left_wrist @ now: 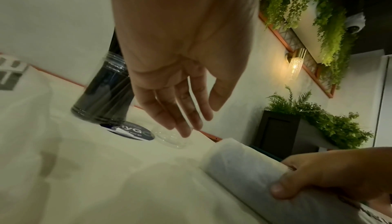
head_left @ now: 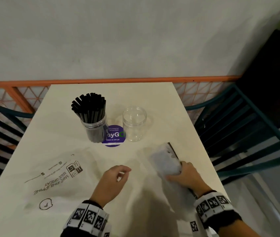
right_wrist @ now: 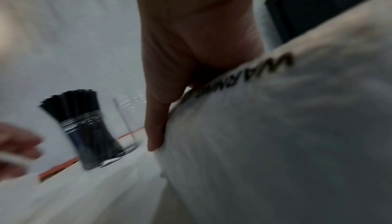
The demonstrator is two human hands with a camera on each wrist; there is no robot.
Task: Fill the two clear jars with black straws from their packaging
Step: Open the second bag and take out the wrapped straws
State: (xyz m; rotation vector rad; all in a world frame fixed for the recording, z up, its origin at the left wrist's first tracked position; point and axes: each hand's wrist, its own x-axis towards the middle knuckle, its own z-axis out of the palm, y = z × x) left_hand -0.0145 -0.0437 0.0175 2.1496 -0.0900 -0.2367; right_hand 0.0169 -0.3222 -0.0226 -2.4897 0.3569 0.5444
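Observation:
A clear jar (head_left: 94, 127) packed with black straws (head_left: 89, 106) stands at the table's middle left. Just right of it is the second clear jar (head_left: 134, 124), empty. My right hand (head_left: 184, 174) grips the near end of a straw packet (head_left: 165, 161) in cloudy white plastic, which lies slanted toward the empty jar. In the right wrist view, which is blurred, the thumb (right_wrist: 157, 127) presses along that packet (right_wrist: 275, 127). My left hand (head_left: 124, 171) hovers over the table left of the packet, fingers (left_wrist: 180, 110) loosely bent and holding nothing.
A flat, printed plastic bag (head_left: 55, 175) lies on the left half of the white table (head_left: 161, 103). A round purple sticker (head_left: 113, 136) sits between the jars. Dark slatted chairs (head_left: 248, 127) flank both sides. A wall with an orange rail (head_left: 112, 80) backs the table.

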